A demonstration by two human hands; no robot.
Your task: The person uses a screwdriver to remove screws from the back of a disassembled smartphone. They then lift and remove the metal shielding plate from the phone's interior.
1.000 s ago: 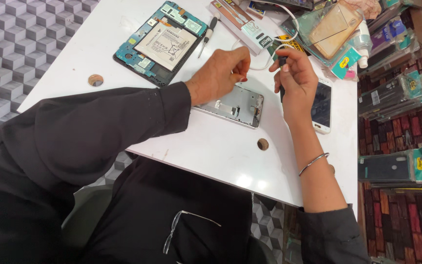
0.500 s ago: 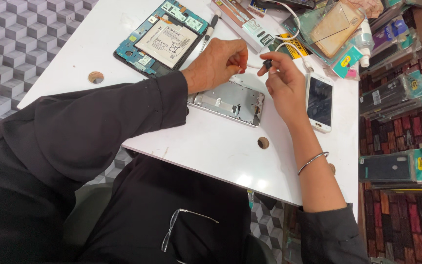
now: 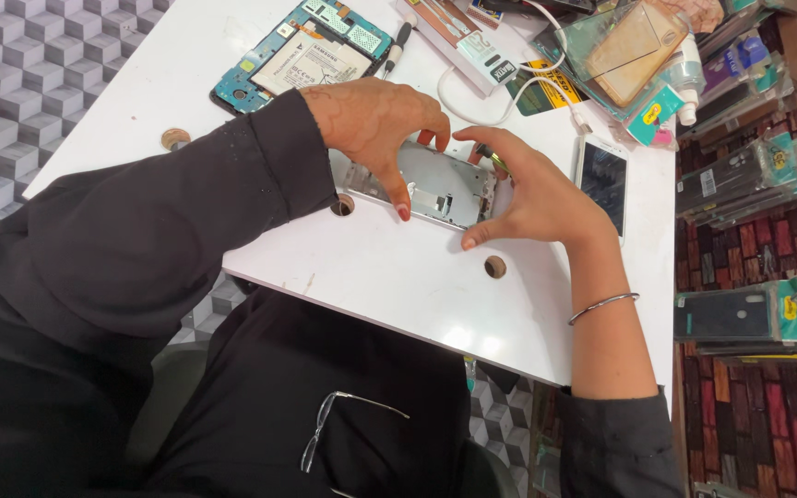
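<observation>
Basically white table w/ round holes, both hands at its middle. Opened tablet lies at far edge, white phone just right of hands. Silver phone frame flat on table btwn hands. Left hand arches over frame's left end, fingers curled, tips pinching its edges. Right hand half-closed, cupping frame's right end, thumb + fingers touching it.

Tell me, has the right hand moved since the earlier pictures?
Yes. The right hand has come down from near the white cable and now rests on the table, gripping the right end of the opened phone frame.
</observation>
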